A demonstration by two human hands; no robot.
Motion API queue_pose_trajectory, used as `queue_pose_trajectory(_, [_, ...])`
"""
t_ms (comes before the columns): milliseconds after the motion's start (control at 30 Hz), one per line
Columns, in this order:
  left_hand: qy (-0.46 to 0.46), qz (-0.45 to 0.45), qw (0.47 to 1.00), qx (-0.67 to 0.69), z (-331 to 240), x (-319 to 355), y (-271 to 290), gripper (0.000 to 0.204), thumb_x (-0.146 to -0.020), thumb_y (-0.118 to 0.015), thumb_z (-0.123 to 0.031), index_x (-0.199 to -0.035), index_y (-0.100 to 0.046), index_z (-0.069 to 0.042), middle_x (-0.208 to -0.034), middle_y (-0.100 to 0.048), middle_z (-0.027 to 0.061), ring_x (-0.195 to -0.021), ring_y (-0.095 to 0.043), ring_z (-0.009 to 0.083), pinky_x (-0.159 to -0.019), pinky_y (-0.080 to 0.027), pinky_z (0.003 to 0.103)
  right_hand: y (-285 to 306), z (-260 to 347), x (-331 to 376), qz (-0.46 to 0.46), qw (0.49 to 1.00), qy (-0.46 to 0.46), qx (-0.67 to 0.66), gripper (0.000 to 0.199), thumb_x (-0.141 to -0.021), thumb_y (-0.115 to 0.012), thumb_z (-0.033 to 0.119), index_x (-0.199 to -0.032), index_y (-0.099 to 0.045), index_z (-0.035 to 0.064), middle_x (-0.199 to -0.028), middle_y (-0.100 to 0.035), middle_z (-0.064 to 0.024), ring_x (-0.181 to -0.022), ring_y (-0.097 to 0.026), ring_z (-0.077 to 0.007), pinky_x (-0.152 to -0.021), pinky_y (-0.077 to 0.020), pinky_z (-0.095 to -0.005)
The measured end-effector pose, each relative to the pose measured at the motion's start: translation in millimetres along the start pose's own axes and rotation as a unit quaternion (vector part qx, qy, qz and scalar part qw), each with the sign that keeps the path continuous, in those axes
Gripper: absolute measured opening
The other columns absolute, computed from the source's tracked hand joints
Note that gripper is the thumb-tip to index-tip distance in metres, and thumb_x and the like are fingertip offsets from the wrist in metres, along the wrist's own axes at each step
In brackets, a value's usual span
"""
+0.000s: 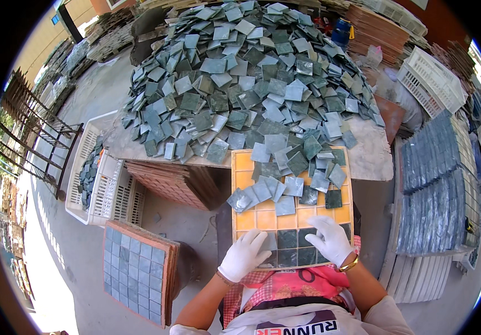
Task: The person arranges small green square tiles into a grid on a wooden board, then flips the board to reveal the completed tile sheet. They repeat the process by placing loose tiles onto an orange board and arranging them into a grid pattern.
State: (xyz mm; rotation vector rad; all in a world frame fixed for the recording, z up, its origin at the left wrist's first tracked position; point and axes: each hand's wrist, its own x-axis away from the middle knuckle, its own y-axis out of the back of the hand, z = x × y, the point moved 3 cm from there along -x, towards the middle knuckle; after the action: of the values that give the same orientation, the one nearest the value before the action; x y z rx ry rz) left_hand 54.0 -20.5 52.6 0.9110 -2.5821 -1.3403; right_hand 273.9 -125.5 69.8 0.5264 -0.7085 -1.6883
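the left hand (244, 255), white-gloved, lies at the near left corner of the tray (244, 221), its fingers loosely spread, grasping nothing visible. the right hand (329, 239), also gloved, bends its fingers over the tray's near right part; whether it grips a tile cannot be told. between the hands, dark set tiles (288, 239) fill cells along the tray's near edge. beyond them, loose tiles (256, 191) lie overlapping toward the tray's far edge, some cells showing yellow. past that edge, the bench (372, 159) carries a large heap of green-grey tiles (246, 84), reaching its near edge. a white crate (115, 192) stands beside the bench's left edge; stacked tile panels (430, 184) stand beyond its right edge.
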Motion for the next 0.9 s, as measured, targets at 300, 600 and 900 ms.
queue_pose_trajectory(300, [0.035, 0.008, 0.999, 0.016, 12, -14, 8, 0.031, -0.082, -0.064, -0.011, -0.112, -0.060, -0.006, -0.101, -0.060, 0.0144, -0.081, -0.062, 0.0328, -0.067, -0.051, 0.041, -20, 20, -35, 0.009, 0.994, 0.097, 0.041, 0.032, -0.084, -0.065, 0.023, -0.111, -0.060, 0.0079, -0.109, -0.061, -0.0121, -0.091, -0.062, -0.0312, -0.077, -0.0509, -0.0399])
queue_pose_trajectory(600, [0.079, 0.037, 0.996, -0.034, 2, -4, -4, 0.052, -0.076, -0.073, -0.019, -0.122, -0.055, -0.004, -0.124, -0.046, 0.0180, -0.095, -0.061, 0.0338, -0.081, -0.051, 0.040, -26, 24, -76, 0.020, 0.981, 0.062, 0.181, 0.051, -0.071, -0.075, 0.020, -0.116, -0.054, 0.0088, -0.108, -0.054, -0.0107, -0.098, -0.057, -0.0300, -0.082, -0.0493, -0.0409])
queue_pose_trajectory(900, [0.114, -0.120, 0.986, -0.028, 8, -2, 11, 0.057, -0.072, -0.077, -0.023, -0.121, -0.056, -0.005, -0.116, -0.053, 0.0158, -0.098, -0.058, 0.0329, -0.083, -0.050, 0.039, -25, 21, -80, 0.039, 0.974, 0.093, 0.204, 0.044, -0.072, -0.072, 0.019, -0.113, -0.057, 0.0100, -0.106, -0.053, -0.0093, -0.097, -0.057, -0.0293, -0.081, -0.0493, -0.0415])
